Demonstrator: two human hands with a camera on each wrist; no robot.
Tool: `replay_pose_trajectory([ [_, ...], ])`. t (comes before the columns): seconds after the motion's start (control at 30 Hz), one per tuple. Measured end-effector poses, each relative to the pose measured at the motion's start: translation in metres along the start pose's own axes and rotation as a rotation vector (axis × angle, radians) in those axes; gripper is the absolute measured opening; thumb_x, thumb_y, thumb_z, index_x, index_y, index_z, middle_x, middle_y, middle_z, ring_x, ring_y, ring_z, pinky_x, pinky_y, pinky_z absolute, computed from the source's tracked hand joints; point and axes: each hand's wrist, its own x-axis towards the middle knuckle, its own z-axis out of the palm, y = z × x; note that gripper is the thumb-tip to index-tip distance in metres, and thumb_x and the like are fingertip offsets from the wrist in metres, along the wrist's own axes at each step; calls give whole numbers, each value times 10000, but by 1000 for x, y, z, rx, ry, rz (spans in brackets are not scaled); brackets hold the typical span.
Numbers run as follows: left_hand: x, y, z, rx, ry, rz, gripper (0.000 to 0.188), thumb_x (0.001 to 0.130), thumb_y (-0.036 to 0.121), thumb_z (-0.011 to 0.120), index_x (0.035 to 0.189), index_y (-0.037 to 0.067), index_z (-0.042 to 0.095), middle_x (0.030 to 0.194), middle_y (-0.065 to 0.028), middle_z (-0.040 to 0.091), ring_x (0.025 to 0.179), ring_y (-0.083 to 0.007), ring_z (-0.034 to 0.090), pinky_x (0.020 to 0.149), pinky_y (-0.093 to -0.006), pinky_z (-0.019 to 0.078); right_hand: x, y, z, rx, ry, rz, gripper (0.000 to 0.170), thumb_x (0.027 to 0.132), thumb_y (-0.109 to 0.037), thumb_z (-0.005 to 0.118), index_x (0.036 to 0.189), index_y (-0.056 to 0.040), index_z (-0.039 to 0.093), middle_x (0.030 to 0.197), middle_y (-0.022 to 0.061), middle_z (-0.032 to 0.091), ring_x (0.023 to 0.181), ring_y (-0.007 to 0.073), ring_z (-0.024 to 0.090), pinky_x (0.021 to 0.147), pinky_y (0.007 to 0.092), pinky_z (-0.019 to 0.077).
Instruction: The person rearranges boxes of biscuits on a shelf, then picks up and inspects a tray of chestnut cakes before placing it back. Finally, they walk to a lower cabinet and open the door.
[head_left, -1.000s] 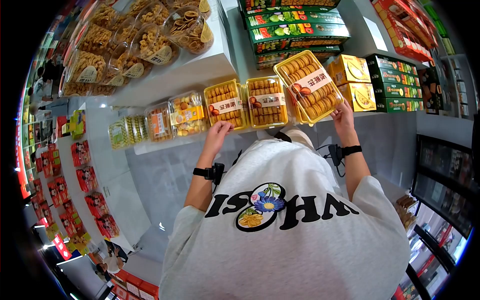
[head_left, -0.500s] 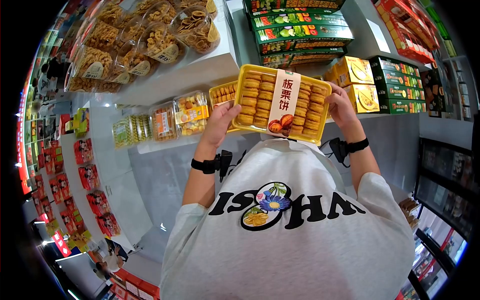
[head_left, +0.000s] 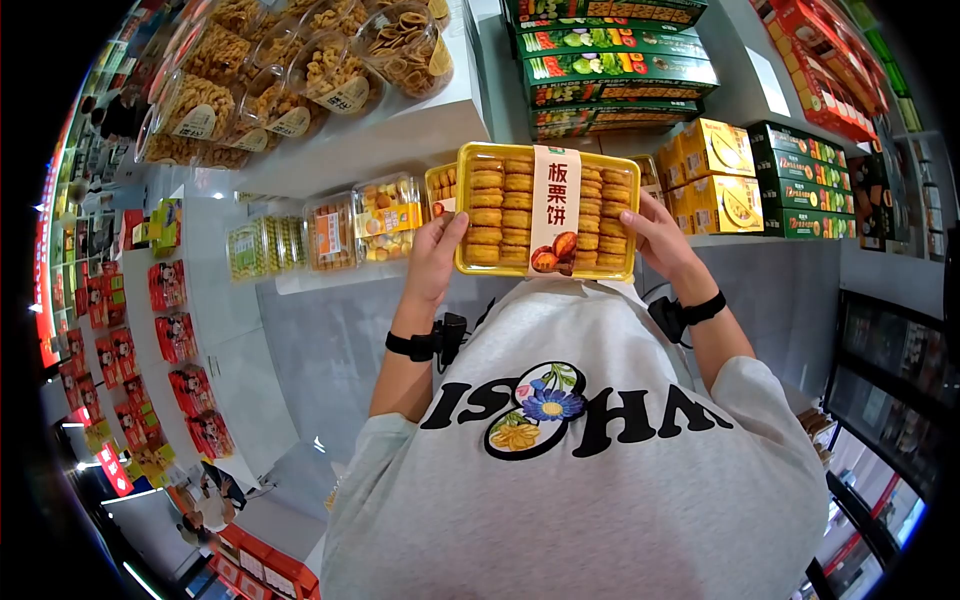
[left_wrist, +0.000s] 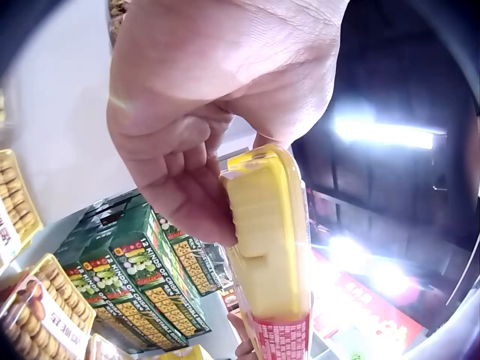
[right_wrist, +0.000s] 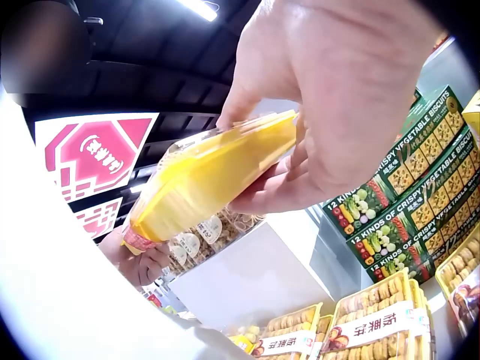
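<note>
A yellow tray of round pastries (head_left: 503, 215) under a clear lid, banded by a paper label with chestnuts on it, is held up in front of the shirt. My left hand (head_left: 433, 256) grips its left end, thumb on the lid side. In the left wrist view, curled fingers (left_wrist: 199, 199) press the tray's yellow underside (left_wrist: 262, 240). My right hand (head_left: 664, 240) holds the opposite end, its thumb over the lid's edge. The right wrist view shows that hand (right_wrist: 330, 112) with fingers beneath the tray (right_wrist: 217, 176) and thumb on top.
On the shelf behind stand clear packs of yellow snacks (head_left: 387, 218), yellow boxes (head_left: 727, 205) and green vegetable biscuit boxes (head_left: 620, 72). Tubs of fried snacks (head_left: 340, 75) sit on a raised white block (head_left: 400, 135). More pastry trays (right_wrist: 371, 319) rest on the shelf.
The pastry tray went from the shelf's right side, held by the right hand alone, to in front of the body. My left hand left another tray and took its left end; the tray has since levelled.
</note>
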Motion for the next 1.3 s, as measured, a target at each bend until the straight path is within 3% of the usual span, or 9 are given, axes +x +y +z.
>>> replay_pose_trajectory([
  [0.2,-2,-2,-5,16,-14,-21,282,983,209,563,1097,-42,624,1023,-56,670,896,-85,607,817,-241,488,0,-13,3,-115,-3,-53,523,879,-149,686,1339,-13,477,1228,75,599,1105,138,578,961,312,471],
  [0.5,-8,19,6,199,-127,15,361,874,141,693,1165,-52,599,1084,-87,666,953,-132,626,872,-283,507,-5,-33,18,-314,-17,-119,497,824,-86,733,1264,23,529,1181,89,634,1047,143,614,953,296,477],
  [0.8,-8,22,9,211,-102,30,394,828,136,743,1150,-46,607,1074,-88,669,955,-140,632,879,-289,506,-5,-37,25,-308,-48,-163,521,797,-21,748,1262,19,517,1173,94,638,1048,140,619,935,293,496],
  [0.9,-7,16,3,348,-70,167,386,813,108,755,1149,-21,615,1067,-73,676,949,-139,633,871,-290,509,-4,-33,21,-445,-42,-270,506,782,-9,762,1232,12,530,1166,69,637,1056,130,607,925,291,495],
  [1.0,-12,18,5,481,-6,276,390,760,51,766,1122,14,626,1074,-82,671,972,-175,634,885,-299,499,-8,-36,24,-466,-65,-338,502,737,9,781,1188,-20,560,1165,82,640,1056,176,617,915,310,493],
  [1.1,-9,33,9,742,-45,630,410,704,17,764,1091,38,629,1079,-106,654,1023,-227,619,915,-319,482,-7,-43,24,-917,-93,-819,507,694,-4,799,1153,-51,590,1168,125,640,1046,257,630,912,347,492],
  [1.13,-7,33,9,774,-16,706,411,677,22,760,1063,36,622,1111,-143,619,1077,-279,590,942,-347,466,-10,-47,29,-1002,-65,-931,468,674,-56,812,1101,-81,624,1200,173,616,1071,329,611,908,382,491],
  [1.23,-14,42,19,871,127,918,374,712,25,744,1065,37,621,1154,-144,600,1102,-294,577,948,-369,464,-14,-51,33,-1141,37,-1228,417,680,-100,812,1059,-82,638,1254,174,587,1103,343,592,905,399,493],
  [1.3,-16,41,21,889,196,985,329,738,32,729,1049,46,622,1188,-140,582,1126,-316,561,955,-387,463,-13,-50,33,-1137,65,-1311,381,686,-109,799,1037,-90,649,1297,187,552,1131,352,570,913,403,488],
])
